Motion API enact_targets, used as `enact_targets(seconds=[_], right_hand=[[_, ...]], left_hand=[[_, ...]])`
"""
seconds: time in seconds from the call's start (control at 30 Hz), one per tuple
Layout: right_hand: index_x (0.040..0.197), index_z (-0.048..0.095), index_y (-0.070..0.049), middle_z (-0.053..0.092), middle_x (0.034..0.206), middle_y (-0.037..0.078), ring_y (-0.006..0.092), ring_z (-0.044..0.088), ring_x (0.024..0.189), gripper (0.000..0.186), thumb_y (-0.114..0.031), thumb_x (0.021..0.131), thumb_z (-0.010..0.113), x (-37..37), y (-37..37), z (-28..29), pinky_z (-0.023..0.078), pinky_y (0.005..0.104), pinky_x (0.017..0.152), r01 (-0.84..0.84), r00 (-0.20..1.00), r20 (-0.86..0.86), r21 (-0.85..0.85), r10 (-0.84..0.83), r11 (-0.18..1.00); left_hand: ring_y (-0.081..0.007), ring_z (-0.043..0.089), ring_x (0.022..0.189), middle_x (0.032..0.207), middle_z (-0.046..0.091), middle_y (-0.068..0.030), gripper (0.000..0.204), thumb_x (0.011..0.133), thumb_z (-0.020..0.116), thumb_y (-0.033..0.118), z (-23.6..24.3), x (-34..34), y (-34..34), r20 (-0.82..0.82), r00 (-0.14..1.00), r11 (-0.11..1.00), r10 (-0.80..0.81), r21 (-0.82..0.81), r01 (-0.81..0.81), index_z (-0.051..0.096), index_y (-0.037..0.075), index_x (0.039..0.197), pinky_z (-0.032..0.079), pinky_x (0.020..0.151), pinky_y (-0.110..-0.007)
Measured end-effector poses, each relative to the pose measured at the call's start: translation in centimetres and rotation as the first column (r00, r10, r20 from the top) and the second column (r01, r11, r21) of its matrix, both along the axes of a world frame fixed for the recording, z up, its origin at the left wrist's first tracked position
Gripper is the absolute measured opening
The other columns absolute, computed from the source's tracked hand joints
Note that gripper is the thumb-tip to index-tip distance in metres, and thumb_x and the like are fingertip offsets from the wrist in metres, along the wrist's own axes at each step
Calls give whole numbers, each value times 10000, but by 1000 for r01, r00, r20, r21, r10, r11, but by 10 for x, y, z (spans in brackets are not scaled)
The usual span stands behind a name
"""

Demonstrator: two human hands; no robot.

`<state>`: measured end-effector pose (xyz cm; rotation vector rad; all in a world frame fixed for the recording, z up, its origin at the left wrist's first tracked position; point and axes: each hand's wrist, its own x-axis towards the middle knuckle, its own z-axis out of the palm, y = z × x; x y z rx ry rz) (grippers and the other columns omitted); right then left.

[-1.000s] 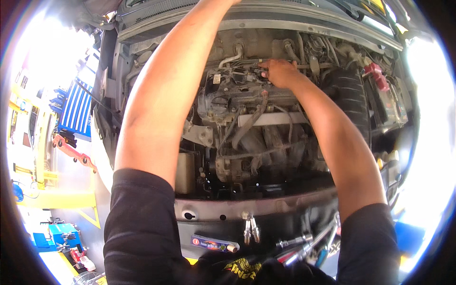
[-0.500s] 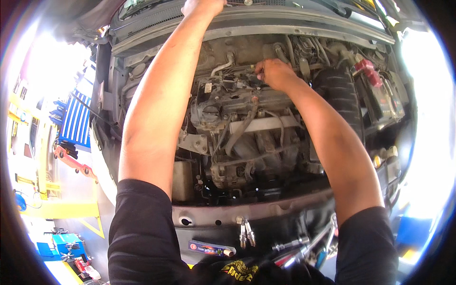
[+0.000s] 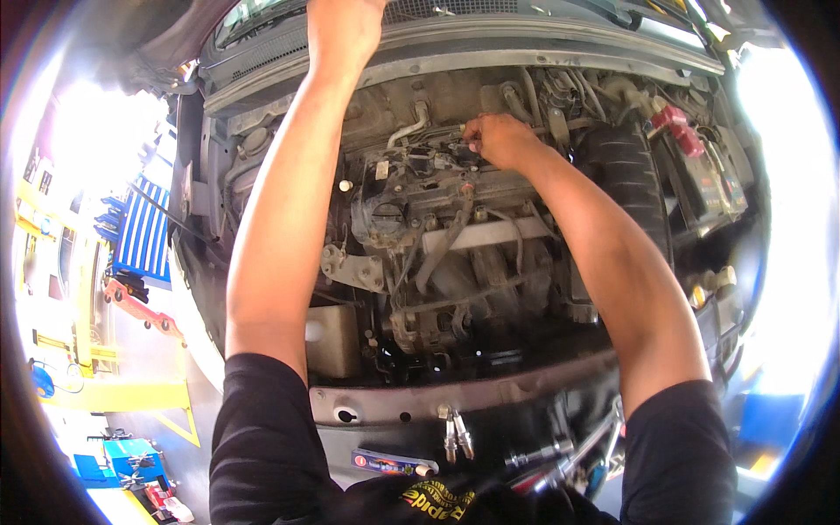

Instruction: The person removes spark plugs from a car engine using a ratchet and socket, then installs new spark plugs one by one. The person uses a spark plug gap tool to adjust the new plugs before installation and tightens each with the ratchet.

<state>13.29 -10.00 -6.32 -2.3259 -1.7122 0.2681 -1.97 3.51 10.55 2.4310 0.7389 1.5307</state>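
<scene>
Dusty engine (image 3: 429, 203) is sitting under right hand (image 3: 500, 142), fingers curling, pinch unclear; left hand (image 3: 346, 33) is reaching, fingers cropped.

The dusty, dark engine (image 3: 429, 196) sits exposed, hoses (image 3: 450, 238) bending down its front.

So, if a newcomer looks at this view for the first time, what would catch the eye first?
Probably the dusty engine in the middle, with the right hand at its far side and the left hand higher up, partly cut off by the top edge. Next, perhaps, the red cover at the upper right. Lower down, near the middle, two spark plugs lie side by side.
</scene>
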Motion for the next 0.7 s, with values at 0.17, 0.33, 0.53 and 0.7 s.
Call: enact_targets(seconds=[0.17, 0.33, 0.53, 0.7], right_hand=[[1149, 689, -179, 673, 1202, 89, 295, 625, 1126, 237, -223, 918, 659, -3, -6, 4, 494, 430, 959, 17, 996, -84, -29, -19, 999], [1150, 681, -171, 667, 1197, 93, 300, 624, 1123, 244, -220, 911, 664, 1, -2, 2, 497, 436, 947, -27, 992, -126, 3, 28, 1000], [1149, 676, -197, 628, 1247, 65, 293, 589, 1178, 226, -239, 930, 639, -12, -7, 15, 484, 443, 964, 37, 999, -31, -77, -39, 996], [1161, 676, -221, 652, 1221, 63, 287, 603, 1163, 224, -275, 952, 617, -16, -9, 18, 474, 474, 973, 69, 998, -7, -94, -70, 993]], left_hand=[[-184, 699, 835, 889, 740, -108, 204, 861, 738, 254, -75, -18, -46, -183, 955, 916, -234, -369, 154, 738, 90, 982, 530, 797, -316], [-234, 716, 836, 885, 746, -130, 135, 834, 718, 114, -148, -1, -25, -299, 910, 812, -287, -580, 65, 749, 56, 952, 535, 793, -345], [-225, 726, 859, 878, 746, -145, 156, 814, 686, 48, -177, 13, -14, -403, 855, 856, -328, -508, 89, 738, 6, 956, 542, 783, -349], [-280, 716, 876, 899, 737, -156, 152, 804, 709, 52, -178, 14, -12, -493, 801, 881, -339, -465, 87, 749, 39, 951, 539, 788, -366]])
